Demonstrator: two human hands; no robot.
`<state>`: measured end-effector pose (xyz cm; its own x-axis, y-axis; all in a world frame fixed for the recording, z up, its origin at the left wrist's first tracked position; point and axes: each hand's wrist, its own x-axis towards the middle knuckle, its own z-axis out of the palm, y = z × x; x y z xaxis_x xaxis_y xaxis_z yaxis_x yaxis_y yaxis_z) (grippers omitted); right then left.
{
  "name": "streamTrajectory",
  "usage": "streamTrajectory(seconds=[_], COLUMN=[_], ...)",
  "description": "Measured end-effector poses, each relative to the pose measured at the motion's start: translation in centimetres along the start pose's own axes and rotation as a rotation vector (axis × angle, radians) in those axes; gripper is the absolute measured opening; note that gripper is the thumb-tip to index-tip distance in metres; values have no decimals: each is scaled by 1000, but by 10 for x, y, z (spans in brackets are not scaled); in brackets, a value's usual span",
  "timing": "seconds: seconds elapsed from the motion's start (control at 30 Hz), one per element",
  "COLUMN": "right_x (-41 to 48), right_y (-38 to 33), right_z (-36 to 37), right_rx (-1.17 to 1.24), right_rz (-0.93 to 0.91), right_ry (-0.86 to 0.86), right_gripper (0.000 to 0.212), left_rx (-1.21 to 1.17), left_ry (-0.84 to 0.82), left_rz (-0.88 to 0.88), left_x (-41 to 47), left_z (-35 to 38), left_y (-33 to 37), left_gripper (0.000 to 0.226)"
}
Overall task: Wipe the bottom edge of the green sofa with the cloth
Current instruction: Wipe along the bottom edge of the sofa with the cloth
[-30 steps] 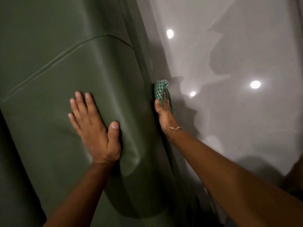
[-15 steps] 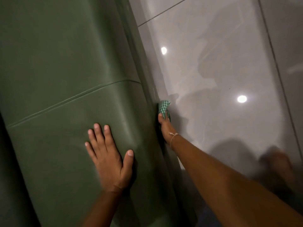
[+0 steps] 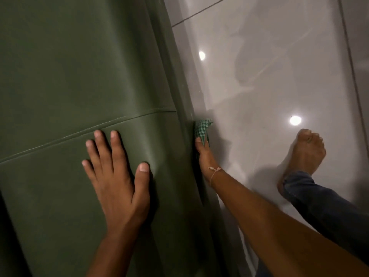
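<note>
The green sofa (image 3: 79, 76) fills the left half of the view, its smooth cushions split by a seam. My left hand (image 3: 117, 172) lies flat on the cushion just below that seam, fingers spread, holding nothing. My right hand (image 3: 205, 156) reaches down beside the sofa and presses a green-and-white checked cloth (image 3: 202, 129) against the sofa's bottom edge (image 3: 187, 108), where it meets the floor. The fingers of that hand are mostly hidden behind the cloth and the sofa's bulge. A thin string bracelet circles the right wrist.
A glossy grey tiled floor (image 3: 279, 56) with bright light reflections spreads to the right of the sofa. My bare foot (image 3: 301, 156) and a blue-jeans leg (image 3: 319, 204) stand on it at the right, close to my right arm.
The view has shifted along the sofa, so the cushion seam now sits nearer my left hand. My right hand with the cloth slid along the bottom edge. My foot has come into sight.
</note>
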<state>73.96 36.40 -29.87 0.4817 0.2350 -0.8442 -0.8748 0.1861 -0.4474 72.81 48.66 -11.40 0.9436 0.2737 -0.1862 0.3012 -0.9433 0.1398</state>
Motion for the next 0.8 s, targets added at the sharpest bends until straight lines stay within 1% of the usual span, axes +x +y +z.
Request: streamTrajectory(seconds=[0.07, 0.17, 0.23, 0.3, 0.43, 0.53, 0.63, 0.73, 0.8], right_x=[-1, -5, 0, 12, 32, 25, 23, 44, 59], right_y=[2, -11, -30, -43, -41, -40, -64, -91, -99], right_z=[-1, 4, 11, 14, 6, 6, 17, 24, 24], right_rx=[-3, -7, -15, -27, -23, -17, 16, -20, -17], right_rz=[15, -59, -123, -142, -31, -6, -43, -113, -85], right_ry=[3, -8, -28, -32, 22, 18, -24, -8, 11], right_gripper=[97, 86, 84, 84, 86, 71, 80, 84, 87], left_rx=[-3, -7, -13, -17, -13, -13, -24, -22, -20], left_ry=[4, 8, 23, 36, 27, 41, 53, 47, 41], left_rz=[21, 32, 38, 36, 31, 14, 3, 26, 31], left_x=[17, 35, 49, 64, 90, 111, 130, 137, 145], left_z=[-4, -7, -9, -12, -16, -19, -23, -25, -27], left_y=[2, 4, 6, 9, 13, 14, 17, 17, 16], left_gripper=[78, 77, 76, 74, 71, 72, 73, 73, 72])
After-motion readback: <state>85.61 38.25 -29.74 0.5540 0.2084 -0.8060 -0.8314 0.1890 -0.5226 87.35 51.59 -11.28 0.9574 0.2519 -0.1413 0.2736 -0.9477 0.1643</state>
